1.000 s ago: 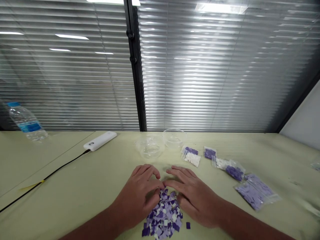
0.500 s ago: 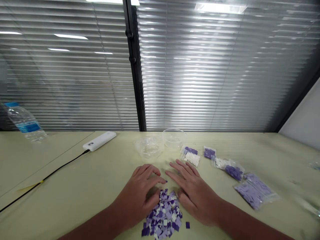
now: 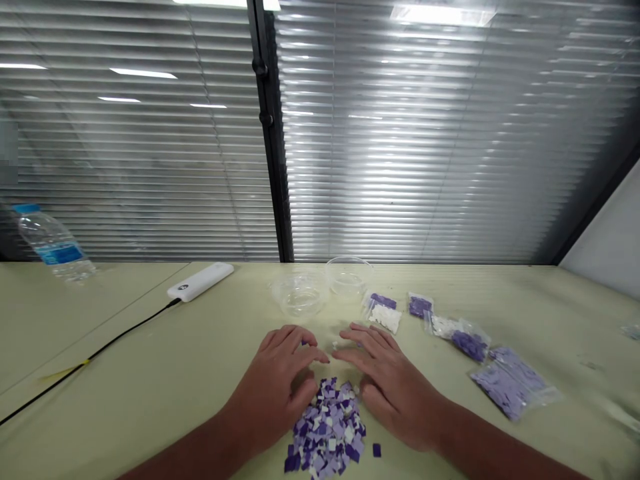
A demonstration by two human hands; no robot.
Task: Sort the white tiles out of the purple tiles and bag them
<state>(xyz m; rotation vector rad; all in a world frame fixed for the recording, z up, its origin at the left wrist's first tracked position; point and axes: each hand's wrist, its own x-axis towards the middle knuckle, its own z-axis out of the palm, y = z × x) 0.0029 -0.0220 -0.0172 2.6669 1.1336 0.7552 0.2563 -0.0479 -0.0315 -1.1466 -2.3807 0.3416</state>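
A heap of small flat square pieces (image 3: 330, 430) in dark purple, lilac and white lies on the table between my hands. My left hand (image 3: 280, 377) is on the left of the heap, fingers curved and apart, its thumb by the upper edge. On the other side my right hand (image 3: 393, 383) has its fingers spread, pointing up and left. A loose white piece (image 3: 335, 345) lies between the two sets of fingertips. Dark purple bits show by the fingers of each hand, partly hidden. One dark purple square (image 3: 377, 451) lies apart, right of the heap.
Two clear plastic bowls (image 3: 300, 297) stand beyond my hands. Bags of white and purple pieces (image 3: 385, 312) and bags of lilac pieces (image 3: 510, 381) lie to the right. On the left are a white power bank (image 3: 200, 282) with a black cable (image 3: 125, 331) and a water bottle (image 3: 55, 247).
My left hand has shifted slightly left and its fingertips have drawn back a little. The right fingers have moved slightly. A white piece and dark purple bits now show near the fingertips.
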